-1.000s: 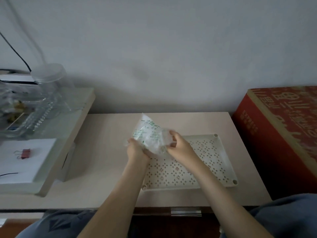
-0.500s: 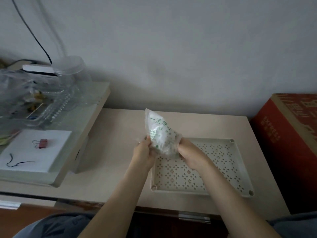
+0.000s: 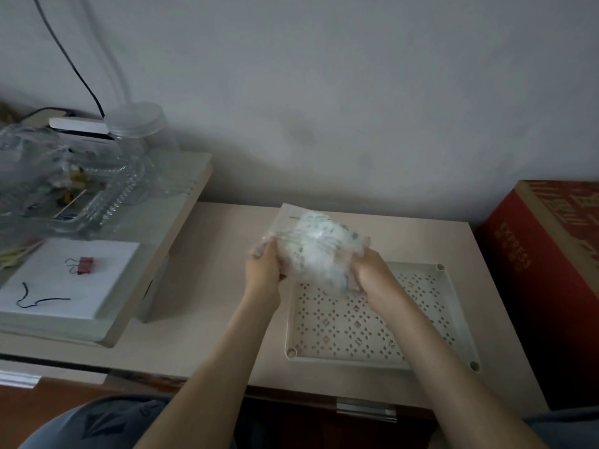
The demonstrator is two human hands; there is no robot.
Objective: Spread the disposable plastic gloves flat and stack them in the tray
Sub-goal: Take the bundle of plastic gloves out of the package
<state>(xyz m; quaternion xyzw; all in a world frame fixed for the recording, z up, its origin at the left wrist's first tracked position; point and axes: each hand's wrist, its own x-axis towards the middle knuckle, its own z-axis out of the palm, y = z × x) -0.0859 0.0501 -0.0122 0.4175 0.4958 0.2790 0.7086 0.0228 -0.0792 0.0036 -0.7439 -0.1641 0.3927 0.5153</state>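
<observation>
beige table (image 3: 207, 319): glove packet (image 3: 312, 251) gripped between left hand (image 3: 263, 268), right hand (image 3: 372, 273), above tray (image 3: 453, 306).

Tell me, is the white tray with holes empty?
Empty where visible: the white perforated plastic tray shows only bare holes; nothing lies inside.

I tipped the packet of gloves (image 3: 316, 251) from standing on end, one corner up, to lying broadside above the far-left corner of the tray (image 3: 462, 322). My left hand (image 3: 264, 270) and right hand (image 3: 372, 273) drew wider apart along it, the right moving farther in over the tray's far edge.
</observation>
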